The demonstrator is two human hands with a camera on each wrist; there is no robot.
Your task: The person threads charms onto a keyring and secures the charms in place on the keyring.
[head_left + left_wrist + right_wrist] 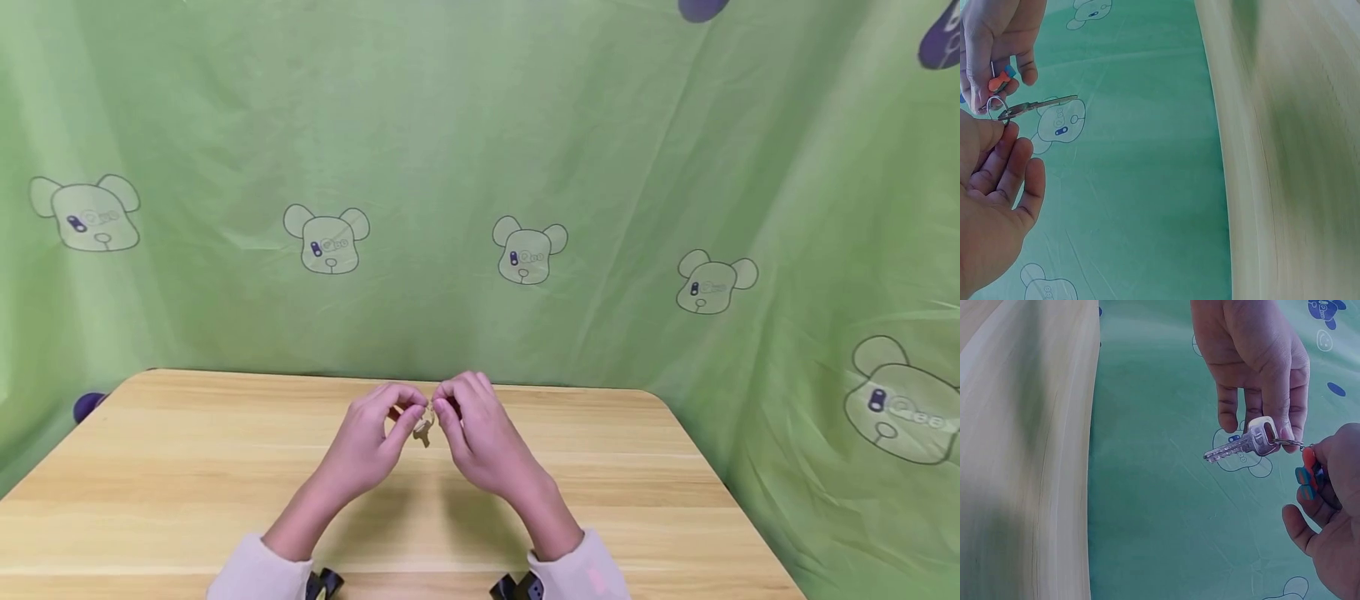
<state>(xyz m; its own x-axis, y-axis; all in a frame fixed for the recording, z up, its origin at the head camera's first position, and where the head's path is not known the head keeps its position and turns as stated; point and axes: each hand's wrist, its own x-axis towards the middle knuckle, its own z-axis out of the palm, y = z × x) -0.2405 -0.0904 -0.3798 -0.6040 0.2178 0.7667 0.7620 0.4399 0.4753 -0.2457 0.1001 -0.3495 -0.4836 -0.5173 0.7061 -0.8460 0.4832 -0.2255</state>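
Note:
Above the wooden table, both hands meet fingertip to fingertip around a key on a ring. My left hand (367, 437) pinches the metal key ring (1286, 442) between thumb and fingers. From that ring the silver key (1247, 441) sticks out, its toothed blade pointing away from the hands in the right wrist view. A small orange and blue charm (1309, 472) is joined at the ring's other side. My right hand (480, 433) holds this charm with thumb and curled fingers, which partly hide it. In the head view the key (423, 432) hangs down between the hands.
The light wooden table (187, 467) has rounded far corners and lies below both forearms. Behind it and to the right hangs a green curtain (450, 125) printed with bear heads. Dark wrist devices (517, 587) sit at the sleeve cuffs.

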